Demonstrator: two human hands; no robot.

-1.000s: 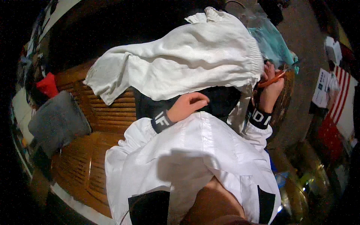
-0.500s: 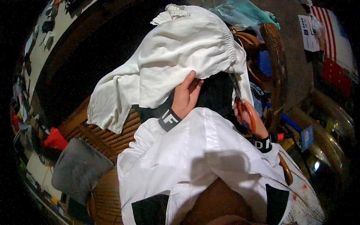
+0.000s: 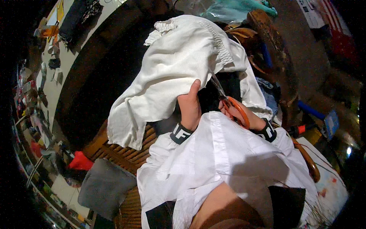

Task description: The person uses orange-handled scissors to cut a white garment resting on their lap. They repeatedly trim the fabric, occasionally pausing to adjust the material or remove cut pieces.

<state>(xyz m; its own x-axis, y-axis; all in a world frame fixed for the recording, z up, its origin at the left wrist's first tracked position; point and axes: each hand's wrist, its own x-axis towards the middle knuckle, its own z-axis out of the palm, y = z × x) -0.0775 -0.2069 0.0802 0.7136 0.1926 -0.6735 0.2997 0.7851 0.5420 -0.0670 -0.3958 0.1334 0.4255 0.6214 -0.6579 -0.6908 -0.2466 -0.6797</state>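
A white garment (image 3: 173,74) with gathered, elastic-looking edges lies spread in front of me over dark cloth. My left hand (image 3: 190,107) pinches its near edge, thumb on top and the other fingers tucked beneath, mostly hidden. In my right hand (image 3: 227,110) is a pair of scissors (image 3: 241,108) with orange handles, its fingers around the loops. The metal blades point up and left, reaching the garment's edge just right of my left thumb. Beside the blades the cloth edge stands apart from the gathered band; the blade tips are hard to make out.
Under the garment is a slatted wooden seat (image 3: 133,156), with a grey cushion (image 3: 103,187) and red cloth (image 3: 81,161) at left. A carved wooden armrest (image 3: 268,36), denim (image 3: 270,91) and a blue-handled tool (image 3: 310,110) are at right. A teal plastic bag (image 3: 238,10) lies beyond.
My right hand has brought the scissors left, closer to my left hand, with the blades now further along the garment's edge. The whole view has also shifted and tilted.
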